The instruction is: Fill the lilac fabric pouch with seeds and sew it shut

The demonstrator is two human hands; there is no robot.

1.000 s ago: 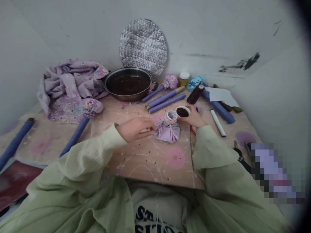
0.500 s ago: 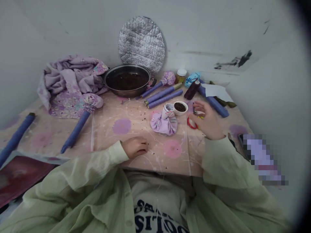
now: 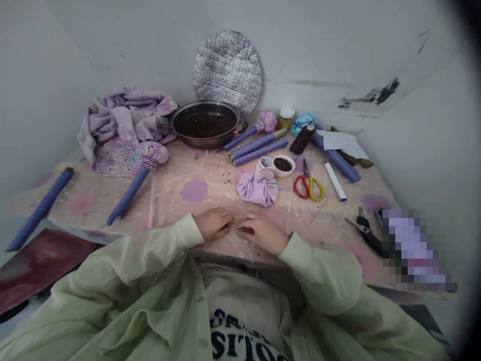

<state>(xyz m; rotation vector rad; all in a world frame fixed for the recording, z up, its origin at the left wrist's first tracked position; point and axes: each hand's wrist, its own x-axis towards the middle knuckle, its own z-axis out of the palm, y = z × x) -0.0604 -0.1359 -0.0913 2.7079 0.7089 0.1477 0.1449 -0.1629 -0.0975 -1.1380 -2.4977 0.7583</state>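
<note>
My left hand (image 3: 215,223) rests palm down near the table's front edge, fingers loosely bent and nothing seen in it. Facing it from the right, my right hand (image 3: 263,231) lies low on the tablecloth, its fingers apart from the thumb. Small dark crumbs lie about them. Just beyond stands a gathered purple cloth pouch (image 3: 258,189) with a rolled white tube (image 3: 264,169) upright in its neck. A white cup (image 3: 283,173) of dark grains sits beside that tube. Scissors (image 3: 308,187) with one red and one yellow handle lie to the right.
At the back are a wide pan (image 3: 205,125), a silver round pad (image 3: 228,72), a lidded jar (image 3: 285,119) and a dark thread spool (image 3: 302,139). Blue-wrapped sticks (image 3: 259,152) and purple fabric (image 3: 131,120) lie around. A marker (image 3: 335,181) and snips (image 3: 364,229) are on the right.
My right hand has let go of the grain cup, passed over the scissors and come back to the front edge. The left hand has left the pouch and settled on the table.
</note>
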